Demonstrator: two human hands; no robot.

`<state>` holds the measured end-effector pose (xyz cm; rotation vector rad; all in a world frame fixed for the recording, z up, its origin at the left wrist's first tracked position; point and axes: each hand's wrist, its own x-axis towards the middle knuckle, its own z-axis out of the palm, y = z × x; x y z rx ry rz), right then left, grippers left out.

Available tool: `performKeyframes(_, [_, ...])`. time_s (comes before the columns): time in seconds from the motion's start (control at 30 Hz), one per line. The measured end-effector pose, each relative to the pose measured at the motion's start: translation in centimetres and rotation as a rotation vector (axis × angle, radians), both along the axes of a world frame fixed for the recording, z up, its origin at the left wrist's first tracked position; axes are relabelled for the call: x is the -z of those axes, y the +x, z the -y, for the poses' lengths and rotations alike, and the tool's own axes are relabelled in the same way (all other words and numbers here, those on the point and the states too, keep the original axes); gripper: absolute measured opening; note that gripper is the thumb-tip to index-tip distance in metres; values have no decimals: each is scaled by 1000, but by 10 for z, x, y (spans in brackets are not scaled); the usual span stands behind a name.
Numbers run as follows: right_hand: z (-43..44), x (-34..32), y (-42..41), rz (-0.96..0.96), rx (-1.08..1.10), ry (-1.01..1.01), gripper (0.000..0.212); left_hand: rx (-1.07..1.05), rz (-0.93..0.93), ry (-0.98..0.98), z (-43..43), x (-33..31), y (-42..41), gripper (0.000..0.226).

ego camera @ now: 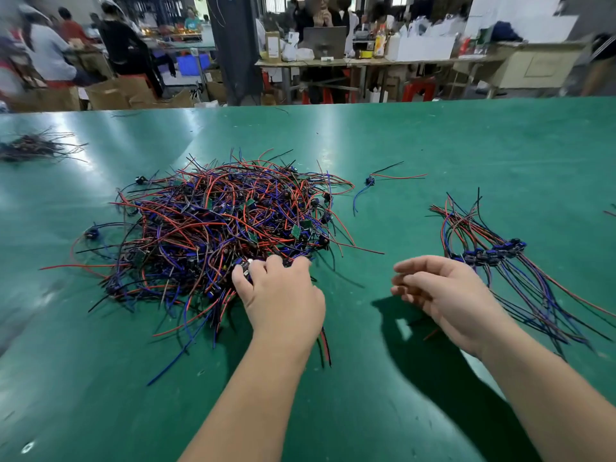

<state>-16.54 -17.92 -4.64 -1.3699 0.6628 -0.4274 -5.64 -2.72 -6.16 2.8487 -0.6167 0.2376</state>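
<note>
We see the left hand (281, 296) lying on the near edge of the tangle of wires (220, 225), which sits left of the middle of the green bench (466, 145). Its fingers (266, 265) are curled down into the red, blue and black strands and grip them, with the thumb just beside a small dark part (245, 265). A few red and black ends trail out under the wrist. Small green boards (296, 231) show here and there in the tangle; we cannot read any print on them.

The right hand (443, 295) hangs above the bench, apart from the tangle, its fingers loosely bent and holding nothing. Just to its right lies a combed bundle (493, 255) with its blue parts lined up together. A single wired piece (370, 180) lies alone farther back, and a smaller heap (33, 148) rests at the far left. The labels on the cartons and bottles behind the bench are too blurred for us to read.
</note>
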Motion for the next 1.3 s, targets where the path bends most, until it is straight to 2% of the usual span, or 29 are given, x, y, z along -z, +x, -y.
performKeyframes(0.13, [-1, -2, -1, 42, -21, -355, 28, 3, 81, -94, 0, -6, 9, 25])
performKeyframes(0.2, [-2, -3, -3, 53, -25, -465, 29, 54, 81, -303, 0, -9, 12, 22])
performKeyframes(0.3, [-1, 1, -5, 23, 4, -473, 29, 202, 18, -743, 1, -15, 6, 17])
performKeyframes(0.37, [-1, 1, -3, 44, 14, -348, 24, 290, -99, -989, 6, -18, -1, 16])
performKeyframes(0.43, [-2, -3, -2, 152, -55, -48, 14, 397, -362, -1239, 13, -24, -11, 19])
performKeyframes(0.5, [-4, -8, -3, 277, -170, 228, 31, 510, -595, -1340, 17, -28, -20, 18])
performKeyframes(0.57, [-2, -12, -7, 390, -253, 370, 44, 589, -766, -1359, 19, -30, -29, 15])
performKeyframes(0.63, [2, -15, -10, 475, -264, 406, 40, 568, -901, -1411, 21, -30, -34, 15])
performKeyframes(0.73, [5, -20, -11, 473, -171, 291, 34, 440, -1107, -1477, 23, -33, -38, 15])
performKeyframes(0.83, [9, -23, -11, 415, -94, 232, 29, 374, -1269, -1420, 18, -36, -33, 16])
performKeyframes(1.0, [8, -21, -12, 339, -141, 166, 22, 283, -1261, -1244, 11, -40, -21, 12])
performKeyframes(1.13, [-2, -11, -8, 208, -213, -27, 31, 365, -1367, -1103, 13, -35, -28, 50])
performKeyframes(1.2, [-5, -7, -6, 182, -211, -109, 30, 409, -1402, -1076, 13, -34, -30, 44])
performKeyframes(1.3, [-4, -5, -4, 206, -209, -98, 34, 392, -1352, -1097, 13, -32, -28, 29])
